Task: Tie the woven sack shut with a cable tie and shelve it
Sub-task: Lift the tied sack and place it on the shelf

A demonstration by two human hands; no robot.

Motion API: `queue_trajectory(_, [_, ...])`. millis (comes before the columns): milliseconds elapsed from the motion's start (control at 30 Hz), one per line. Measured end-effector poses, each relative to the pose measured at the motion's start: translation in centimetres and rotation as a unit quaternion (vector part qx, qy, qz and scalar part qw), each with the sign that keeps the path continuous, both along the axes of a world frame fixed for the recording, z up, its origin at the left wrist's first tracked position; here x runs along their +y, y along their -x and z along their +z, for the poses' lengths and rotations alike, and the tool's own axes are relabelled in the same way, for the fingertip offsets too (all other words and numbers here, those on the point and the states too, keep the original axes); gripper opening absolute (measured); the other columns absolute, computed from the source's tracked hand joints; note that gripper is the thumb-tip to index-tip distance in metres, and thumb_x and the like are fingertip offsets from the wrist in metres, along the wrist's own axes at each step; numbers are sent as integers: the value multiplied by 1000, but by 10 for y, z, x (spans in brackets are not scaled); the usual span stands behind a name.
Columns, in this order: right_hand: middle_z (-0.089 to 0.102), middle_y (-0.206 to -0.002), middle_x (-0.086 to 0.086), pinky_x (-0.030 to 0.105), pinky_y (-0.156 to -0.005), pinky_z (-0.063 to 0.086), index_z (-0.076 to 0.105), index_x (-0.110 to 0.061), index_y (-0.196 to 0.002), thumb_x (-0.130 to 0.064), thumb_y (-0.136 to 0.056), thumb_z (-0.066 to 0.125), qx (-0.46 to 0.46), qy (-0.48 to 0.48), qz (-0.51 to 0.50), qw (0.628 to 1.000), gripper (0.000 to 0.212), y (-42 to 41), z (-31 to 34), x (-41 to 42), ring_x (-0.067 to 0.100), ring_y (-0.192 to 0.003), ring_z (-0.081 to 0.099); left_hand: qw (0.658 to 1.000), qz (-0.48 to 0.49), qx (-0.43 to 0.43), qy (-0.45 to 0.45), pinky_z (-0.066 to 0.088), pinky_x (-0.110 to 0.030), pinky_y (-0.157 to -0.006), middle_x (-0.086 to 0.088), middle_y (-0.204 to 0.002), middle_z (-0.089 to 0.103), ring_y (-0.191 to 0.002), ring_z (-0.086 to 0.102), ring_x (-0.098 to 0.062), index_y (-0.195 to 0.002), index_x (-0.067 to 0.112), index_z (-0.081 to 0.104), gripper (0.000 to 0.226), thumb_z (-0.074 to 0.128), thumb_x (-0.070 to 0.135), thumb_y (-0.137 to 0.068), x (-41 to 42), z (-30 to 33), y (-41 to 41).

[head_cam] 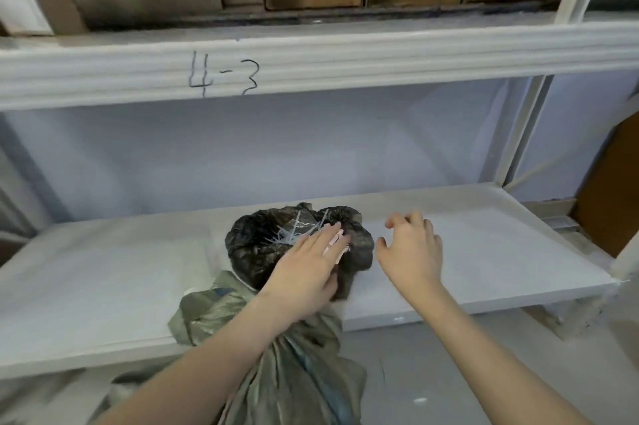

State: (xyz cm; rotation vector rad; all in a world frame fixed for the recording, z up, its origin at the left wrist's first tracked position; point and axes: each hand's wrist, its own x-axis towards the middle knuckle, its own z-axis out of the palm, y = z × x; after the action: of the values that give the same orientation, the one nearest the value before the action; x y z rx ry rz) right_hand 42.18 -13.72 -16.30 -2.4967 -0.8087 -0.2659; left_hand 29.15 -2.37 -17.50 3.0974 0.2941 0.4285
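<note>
Olive-grey woven plastic marks the sack [276, 355], which stands on the floor against the front edge of the lower shelf [103, 286], its neck rising to shelf level. In the head view, the only one, a black plastic bag [249, 244] sits on the shelf just behind the sack's top, its mouth open on a loose bundle of pale cable ties [294, 232].

The left hand [307, 269] reaches into that bag, fingers straight and laid flat over the ties, its grip not closed on anything. The right hand [411, 248] hovers just beside the bag above the bare shelf board, fingers loosely curled and holding nothing.

The step in hand looks to be fetching a tie: the sack's mouth appears gathered but no tie can be made out around it. Next, the person probably needs to pinch out a single tie from the bundle, then bunch the neck tight with the other hand before looping. The upper beam carries the handwritten mark "4-3" [224, 75].
</note>
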Motion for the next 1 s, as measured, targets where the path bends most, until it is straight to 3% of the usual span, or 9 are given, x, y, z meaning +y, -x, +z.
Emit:
queue_trajectory(233, [52,-113,9,38,-87,41,59,-15,-109,-26,-86,55,-11,-36,93,995,27,83,59,-2,30,-109,49,997,67,-21,33,16,-36,-119,-2,-159,14,-145,16,-20,-148,21,20,63,44,34,-92,17,41,101])
queue_trajectory(333, [50,-111,7,38,-85,42,57,-16,-109,-29,-84,56,-6,-40,125,991,28,116,58,-2,30,-108,49,995,84,-28,48,22,-35,-117,0,-158,16,-143,21,-19,-148,22,21,72,23,53,-82,17,42,139])
queue_trajectory(500, [45,-123,4,37,-86,45,48,-20,-121,-43,-84,56,55,17,176,983,45,157,34,5,27,-116,45,988,115,-36,100,25,-31,-115,0,-156,22,-139,31,-19,-147,22,25,76,27,59,-81,17,21,183])
queue_trajectory(600, [42,-124,3,36,-87,45,41,-21,-127,-49,-84,55,92,63,204,973,53,169,18,8,26,-118,43,981,130,2,145,26,-32,-114,3,-157,16,-141,27,-18,-148,26,18,80,27,67,-79,20,4,190])
queue_trajectory(700, [43,-127,5,40,-92,46,38,-24,-126,-55,-82,54,122,115,221,961,56,172,6,10,27,-121,42,973,134,25,187,26,-33,-114,3,-157,16,-141,24,-16,-148,25,16,75,42,61,-87,20,-4,184])
queue_trajectory(1000, [53,-122,6,43,-86,50,39,-23,-118,-56,-80,55,180,132,223,949,53,170,0,19,28,-108,55,969,132,66,199,27,-36,-114,0,-158,15,-143,22,-20,-149,30,13,78,43,65,-85,14,-5,170])
